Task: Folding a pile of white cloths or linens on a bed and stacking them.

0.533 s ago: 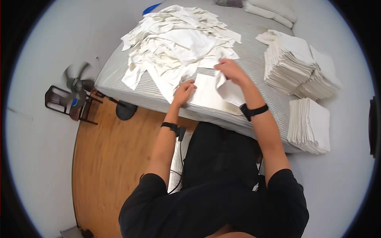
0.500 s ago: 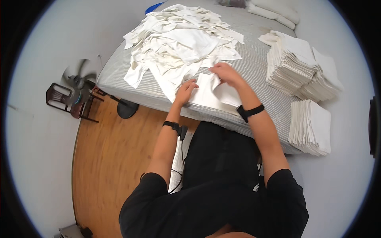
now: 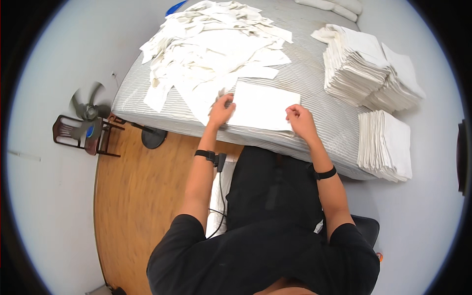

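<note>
A white cloth (image 3: 265,105), folded into a flat rectangle, lies near the bed's front edge. My right hand (image 3: 302,123) is at its right edge, fingers curled closed on the cloth there. At the cloth's left edge rests my left hand (image 3: 222,110), its fingers bent but apart, with nothing seen between them. Just beyond the left hand spreads a large loose heap of white cloths (image 3: 211,49), some of its corners reaching down close to that hand.
Tall stacks of folded white cloths (image 3: 351,66) stand on the bed's right side, with a smaller stack (image 3: 384,145) nearer me. The striped bed (image 3: 307,64) carries everything. A fan (image 3: 91,110) and wooden chair (image 3: 66,132) stand left. Rolled white bedding (image 3: 339,7) lies at the far right.
My right hand has come right and nearer me, and the raised part of the cloth now lies flat. My left hand stays near the cloth's left edge. The whole view has shifted slightly.
</note>
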{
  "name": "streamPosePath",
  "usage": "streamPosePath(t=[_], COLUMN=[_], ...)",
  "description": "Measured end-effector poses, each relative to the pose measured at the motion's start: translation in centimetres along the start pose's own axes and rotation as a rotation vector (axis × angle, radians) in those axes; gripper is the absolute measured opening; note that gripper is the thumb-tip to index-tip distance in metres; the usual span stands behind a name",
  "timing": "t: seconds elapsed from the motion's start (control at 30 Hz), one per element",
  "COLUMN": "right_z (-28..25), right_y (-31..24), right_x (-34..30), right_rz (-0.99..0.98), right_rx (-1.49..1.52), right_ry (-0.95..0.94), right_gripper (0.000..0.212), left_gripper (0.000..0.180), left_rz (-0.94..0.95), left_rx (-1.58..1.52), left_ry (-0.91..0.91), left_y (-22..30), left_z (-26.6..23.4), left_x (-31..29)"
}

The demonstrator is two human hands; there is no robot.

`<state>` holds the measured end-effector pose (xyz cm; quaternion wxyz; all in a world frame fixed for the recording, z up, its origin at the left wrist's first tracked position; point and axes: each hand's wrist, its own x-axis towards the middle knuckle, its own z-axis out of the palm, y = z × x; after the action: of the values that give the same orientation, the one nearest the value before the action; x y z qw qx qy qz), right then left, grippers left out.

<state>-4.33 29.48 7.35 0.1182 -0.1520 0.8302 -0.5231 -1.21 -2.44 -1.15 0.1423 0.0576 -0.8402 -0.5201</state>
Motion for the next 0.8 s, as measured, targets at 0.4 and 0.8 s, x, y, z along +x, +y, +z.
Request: streamPosePath(t=[0.4,0.8], right_z=[-0.4,2.5], right_y=[0.9,4.2], right_x=[-2.6,-3.3], right_rz=[-0.419,-0.55], right_rx=[-0.5,-0.638], right_ry=[0.071,0.34], right_gripper=[0.068,0.043], left_gripper=[0.047,0.058], left_rz=[-0.242,0.241], left_rx=[0.244,0.784], left_ry=[-0.075,-0.177], left_y=[3.8,6.5], left_z=[0.8,10.3], left_x=[2.3,2.1])
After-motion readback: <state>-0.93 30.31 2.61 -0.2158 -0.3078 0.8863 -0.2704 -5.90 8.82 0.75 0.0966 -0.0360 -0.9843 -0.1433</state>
